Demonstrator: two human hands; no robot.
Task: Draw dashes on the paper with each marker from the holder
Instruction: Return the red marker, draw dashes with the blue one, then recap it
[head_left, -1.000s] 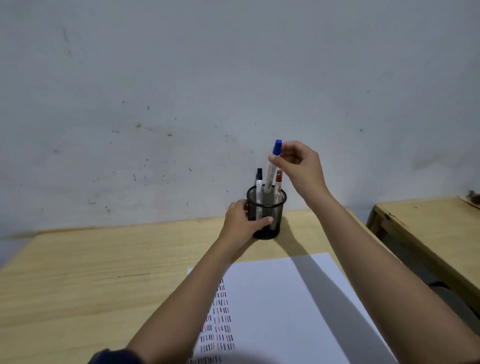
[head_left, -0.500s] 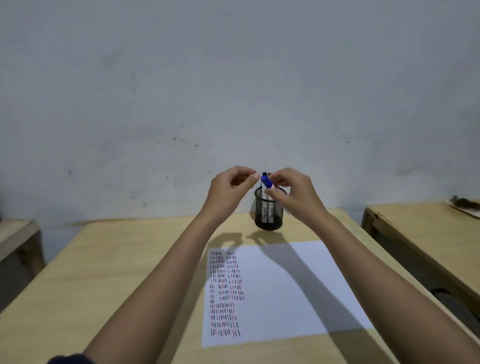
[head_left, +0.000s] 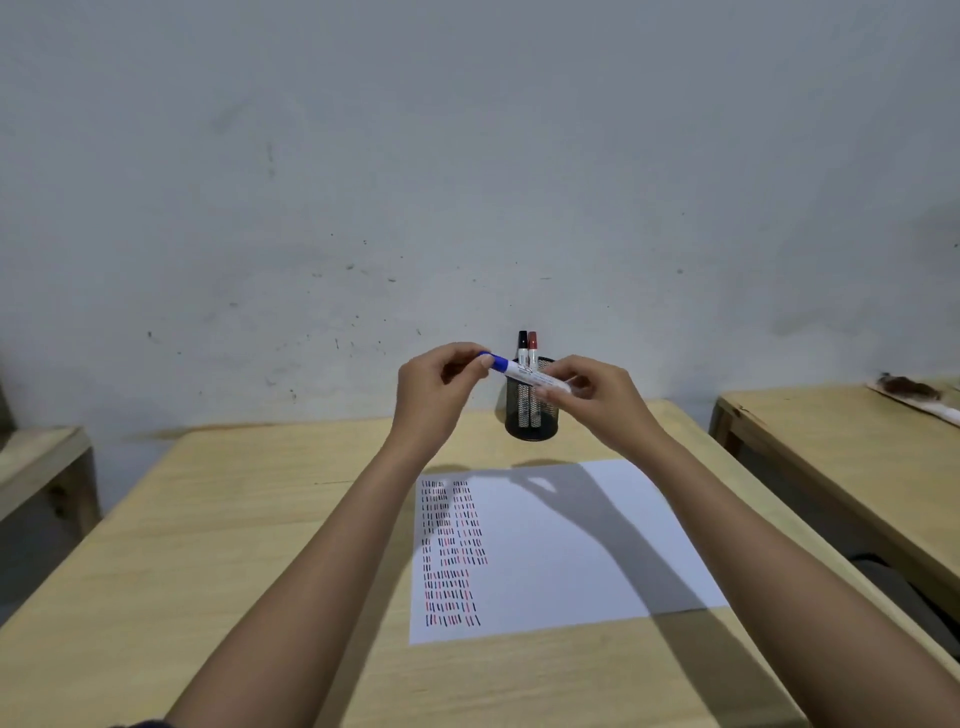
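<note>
**Blue marker held in both hands, cap end to the left**

So both hands are up in the air in front of the mesh holder (head_left: 532, 415), sharing one blue marker (head_left: 524, 373). The left hand (head_left: 434, 395) has its fingertips pinched on the blue cap, and the right hand (head_left: 597, 397) is closed around the white barrel. The marker sits nearly level, tilted a bit down toward the right.

The holder stands at the far edge of the wooden table (head_left: 218, 530), with a black marker (head_left: 522, 349) and a red marker (head_left: 532, 349) standing upright in it, side by side.

The paper (head_left: 582, 540) lies flat nearer the person, just in front of the holder. Rows of black and red dashes (head_left: 451, 551) fill its left side; the rest is blank, crossed by arm shadows.
</note>
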